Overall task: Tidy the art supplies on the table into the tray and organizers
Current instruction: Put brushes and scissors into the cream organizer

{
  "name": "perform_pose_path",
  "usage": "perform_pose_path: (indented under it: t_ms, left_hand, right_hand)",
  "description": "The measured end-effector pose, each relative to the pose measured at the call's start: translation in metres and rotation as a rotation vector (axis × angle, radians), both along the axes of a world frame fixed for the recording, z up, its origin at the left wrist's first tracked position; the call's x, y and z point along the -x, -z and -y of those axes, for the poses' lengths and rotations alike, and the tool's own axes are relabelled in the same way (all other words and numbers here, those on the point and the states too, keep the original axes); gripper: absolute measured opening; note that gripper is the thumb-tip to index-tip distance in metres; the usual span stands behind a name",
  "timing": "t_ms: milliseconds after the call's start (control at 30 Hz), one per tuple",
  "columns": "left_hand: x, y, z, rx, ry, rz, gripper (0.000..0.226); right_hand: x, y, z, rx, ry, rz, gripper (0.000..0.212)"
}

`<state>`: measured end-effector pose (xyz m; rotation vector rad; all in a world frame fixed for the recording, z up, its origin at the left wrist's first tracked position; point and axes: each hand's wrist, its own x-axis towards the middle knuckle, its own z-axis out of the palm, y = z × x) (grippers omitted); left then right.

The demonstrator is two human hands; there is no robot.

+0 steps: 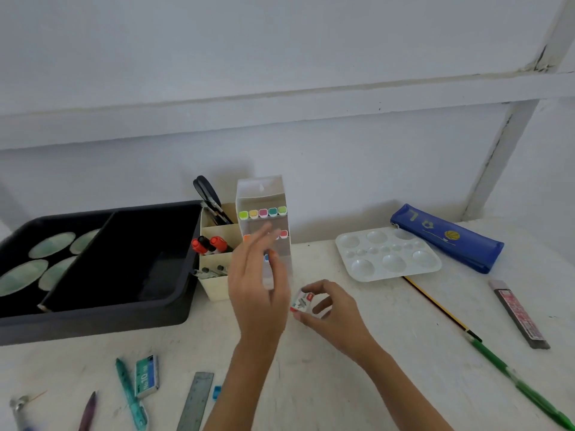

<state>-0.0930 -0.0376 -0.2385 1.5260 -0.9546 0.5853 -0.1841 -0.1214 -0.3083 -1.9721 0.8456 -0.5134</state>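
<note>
My left hand point(258, 287) is raised in front of the clear marker organizer point(264, 194) and pinches a white marker point(268, 275) with a blue end, upright beside the lower slots. Motion blurs its upper fingers. The organizer holds a top row of coloured markers and a few in the second row. My right hand point(333, 309) grips a small white box with a red label point(302, 301) just above the table, right of the organizer. The black divided tray point(174, 306) stands to the left. A cream organizer point(217, 290) with red-capped markers and scissors sits between tray and marker organizer.
A white palette point(389, 255), blue pencil case point(448, 237), yellow pencil point(435, 303), green pen point(516, 381) and dark flat case point(519, 315) lie to the right. Near the front edge lie a steel ruler point(196, 399), staples box point(146, 376), teal pen point(130, 396) and purple pen point(88, 412).
</note>
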Motion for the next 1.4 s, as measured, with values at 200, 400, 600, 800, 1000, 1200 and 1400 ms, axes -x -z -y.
perform_pose_path:
  t_ms: [200, 400, 600, 800, 1000, 1200, 1400]
  left_hand:
    - [-0.068, -0.058, 0.014, -0.258, 0.114, -0.134, 0.043]
    - [-0.098, -0.038, 0.027, -0.490, 0.314, -0.275, 0.077]
    - [-0.098, -0.030, 0.031, -0.409, 0.303, -0.284, 0.059]
    - [-0.102, -0.028, 0.032, -0.396, 0.316, -0.294, 0.051]
    - [-0.102, -0.031, 0.031, -0.393, 0.358, -0.325, 0.055]
    - [-0.099, -0.036, 0.030, -0.336, 0.393, -0.367, 0.064]
    - [-0.096, -0.042, 0.021, -0.551, 0.342, -0.230, 0.056]
  right_hand:
    - [-0.042, -0.002, -0.012, 0.038, -0.087, 0.114, 0.033]
    - [-0.079, 0.005, -0.010, 0.025, -0.060, 0.201, 0.030]
    - [-0.107, 0.013, -0.006, -0.023, 0.066, 0.153, 0.025]
    - [-0.117, 0.022, -0.014, 0.047, 0.093, 0.071, 0.025]
    - [-0.119, 0.026, -0.027, 0.184, 0.052, -0.062, 0.030]
    - [-0.121, 0.013, -0.015, 0.266, -0.144, -0.248, 0.040]
    - [-0.117, 0.008, -0.016, 0.155, -0.219, -0.214, 0.048]
